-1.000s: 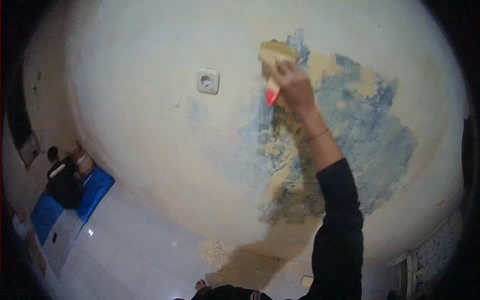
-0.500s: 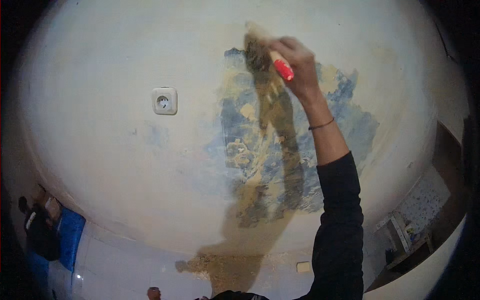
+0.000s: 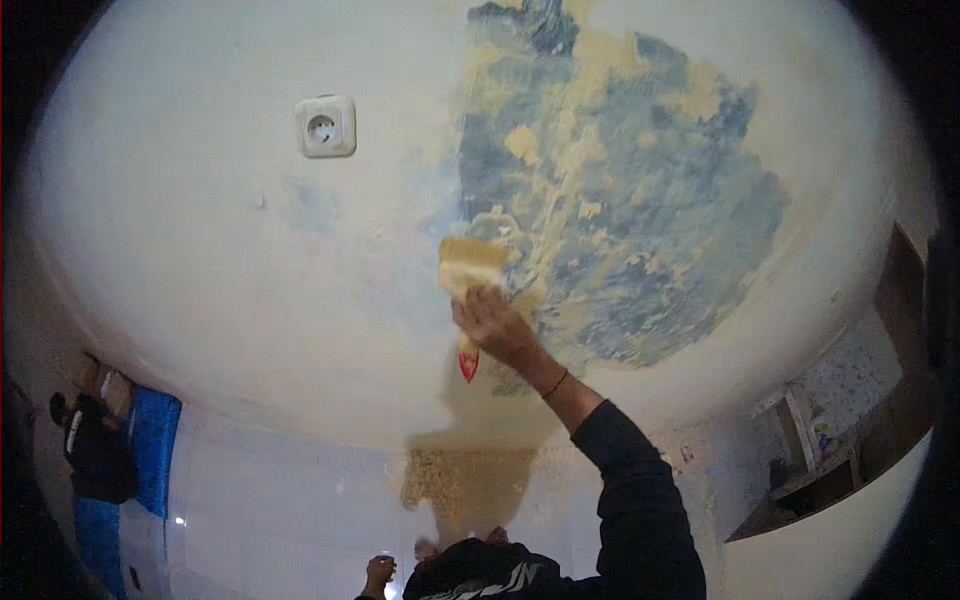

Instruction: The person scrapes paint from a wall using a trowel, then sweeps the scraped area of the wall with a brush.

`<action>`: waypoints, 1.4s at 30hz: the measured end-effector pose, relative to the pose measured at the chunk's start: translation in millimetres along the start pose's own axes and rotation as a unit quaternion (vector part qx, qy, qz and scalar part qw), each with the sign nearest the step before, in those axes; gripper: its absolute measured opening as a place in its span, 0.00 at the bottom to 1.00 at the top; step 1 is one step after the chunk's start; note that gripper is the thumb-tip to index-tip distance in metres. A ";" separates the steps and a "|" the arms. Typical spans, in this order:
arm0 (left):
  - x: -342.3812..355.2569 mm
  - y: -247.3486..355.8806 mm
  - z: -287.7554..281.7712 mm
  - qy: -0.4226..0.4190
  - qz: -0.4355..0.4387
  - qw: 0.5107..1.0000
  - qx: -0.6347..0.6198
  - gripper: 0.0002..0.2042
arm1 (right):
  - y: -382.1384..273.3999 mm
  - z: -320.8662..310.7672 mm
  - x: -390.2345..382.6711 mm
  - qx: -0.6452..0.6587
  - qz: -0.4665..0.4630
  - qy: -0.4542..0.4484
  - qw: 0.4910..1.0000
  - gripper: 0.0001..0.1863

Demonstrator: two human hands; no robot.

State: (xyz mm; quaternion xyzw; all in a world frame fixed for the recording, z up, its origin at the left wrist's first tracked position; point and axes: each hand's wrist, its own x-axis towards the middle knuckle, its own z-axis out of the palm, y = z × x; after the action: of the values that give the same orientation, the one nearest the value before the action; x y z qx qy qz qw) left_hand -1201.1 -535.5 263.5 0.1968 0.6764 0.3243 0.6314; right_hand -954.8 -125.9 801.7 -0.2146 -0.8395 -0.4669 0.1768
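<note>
My right hand (image 3: 490, 322) is closed round the handle of a wide paintbrush (image 3: 474, 264), whose pale bristles point up against the wall (image 3: 250, 300). The red end of its handle sticks out below my fingers. To the right of the brush spreads a mottled blue-grey patch (image 3: 650, 220) with cream streaks and flakes. My left hand (image 3: 380, 572) is low at the bottom edge, its fingers curled; what it holds, if anything, is too small to make out. My shadow falls on the wall and floor below the brush.
A white wall socket (image 3: 325, 127) sits up and left of the brush. A blue covering (image 3: 155, 450) with a dark shape (image 3: 100, 460) on it lies at far left. At far right stands a wooden shelf unit (image 3: 815, 480). Pale tiled floor (image 3: 270, 480) meets the wall below.
My right hand has brought the brush down and left from the patch's top to its left side. The view has tilted down, and more of my left hand shows.
</note>
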 end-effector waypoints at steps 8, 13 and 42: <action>-11.5 -3.6 -67.9 0.148 0.004 0.988 0.050 0.10 | -69.4 82.8 -81.8 0.468 0.083 -0.198 0.857 0.12; -22.9 7.9 -80.6 0.100 -0.088 0.987 -0.086 0.12 | 37.5 -10.6 5.7 0.365 0.123 -0.072 0.920 0.13; -9.6 56.4 -27.6 0.119 -0.056 0.990 0.051 0.13 | 24.9 34.4 -1.6 0.331 0.027 -0.073 0.940 0.17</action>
State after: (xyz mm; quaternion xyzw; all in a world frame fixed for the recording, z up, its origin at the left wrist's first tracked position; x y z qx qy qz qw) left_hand -1235.0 -507.1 309.0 0.1499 0.7725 0.2747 0.5525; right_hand -943.7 -84.9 801.3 -0.1995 -0.9513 -0.1404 0.1887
